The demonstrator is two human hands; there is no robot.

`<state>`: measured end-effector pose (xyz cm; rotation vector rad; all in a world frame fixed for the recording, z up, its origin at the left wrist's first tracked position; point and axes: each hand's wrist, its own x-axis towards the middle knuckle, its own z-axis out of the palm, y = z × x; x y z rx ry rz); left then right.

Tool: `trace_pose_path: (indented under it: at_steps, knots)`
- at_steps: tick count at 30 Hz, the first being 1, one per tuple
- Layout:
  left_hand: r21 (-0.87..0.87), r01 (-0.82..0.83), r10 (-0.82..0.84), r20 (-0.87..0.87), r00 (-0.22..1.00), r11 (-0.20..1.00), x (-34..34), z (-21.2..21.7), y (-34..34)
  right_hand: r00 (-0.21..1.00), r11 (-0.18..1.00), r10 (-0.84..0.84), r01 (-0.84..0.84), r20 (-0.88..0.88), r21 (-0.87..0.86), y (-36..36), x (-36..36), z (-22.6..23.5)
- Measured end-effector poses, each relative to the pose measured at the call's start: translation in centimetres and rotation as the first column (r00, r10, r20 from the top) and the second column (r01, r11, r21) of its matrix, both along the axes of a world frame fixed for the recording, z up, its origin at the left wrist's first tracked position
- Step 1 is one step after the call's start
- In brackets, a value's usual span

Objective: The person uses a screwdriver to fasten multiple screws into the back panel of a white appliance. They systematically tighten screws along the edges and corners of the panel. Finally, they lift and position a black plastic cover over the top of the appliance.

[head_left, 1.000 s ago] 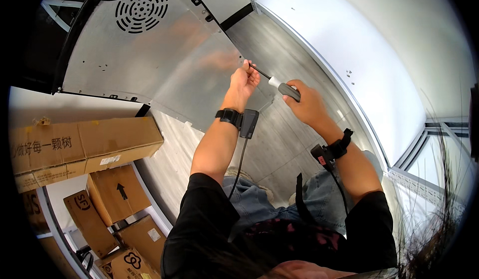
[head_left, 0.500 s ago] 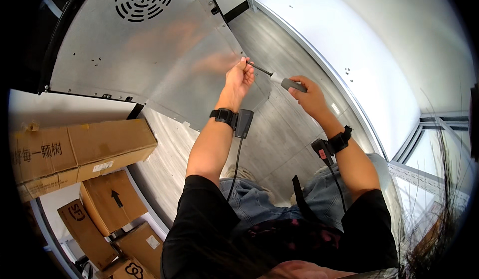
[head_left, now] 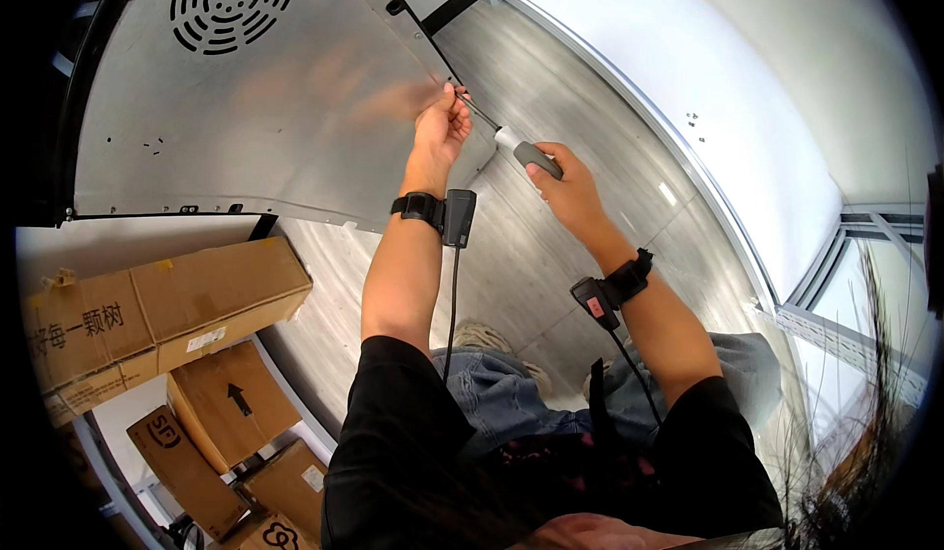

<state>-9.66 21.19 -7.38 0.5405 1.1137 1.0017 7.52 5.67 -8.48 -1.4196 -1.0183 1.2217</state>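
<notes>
the metal panel (head_left: 256, 127) lies ahead on the floor (head_left: 551, 255), its vent (head_left: 231, 0) at the far end. the left hand (head_left: 441, 129) is at the panel's right edge; the right hand (head_left: 565, 181) with the screwdriver (head_left: 511, 142) is just right of it. cardboard boxes (head_left: 167, 304) lie to the left, nearer than the panel.

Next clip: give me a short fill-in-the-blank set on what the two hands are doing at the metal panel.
1. The right hand holds a ____ by its grey handle.
2. The left hand pinches at the tool's tip against the edge of the ____ metal panel.
3. The round vent grille sits near the panel's ____ edge.

Missing words: screwdriver; silver; top
</notes>
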Motion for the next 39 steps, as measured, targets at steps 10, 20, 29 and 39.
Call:
trace_pose_path:
  at_steps: [10,20,29,39]
  knots:
    - [-0.007,-0.006,0.006,-0.001,1.000,1.000,0.3,-0.7,1.1,0.999,0.999,-0.037,0.037,-0.005,0.021,1.0,-0.6,-0.9]
    - [-0.119,-0.056,0.055,-0.016,0.998,0.991,1.4,0.5,1.1,0.998,0.998,-0.061,0.061,0.007,0.022,1.2,-1.0,-1.6]
    - [-0.161,-0.044,0.052,0.047,0.998,0.986,1.3,1.3,1.1,0.999,0.999,-0.043,0.042,-0.030,-0.028,0.9,-1.2,-1.0]
    - [-0.201,-0.061,0.064,0.006,0.998,0.978,1.5,1.5,1.1,0.996,0.997,-0.079,0.079,-0.032,-0.014,1.0,-2.1,-1.9]
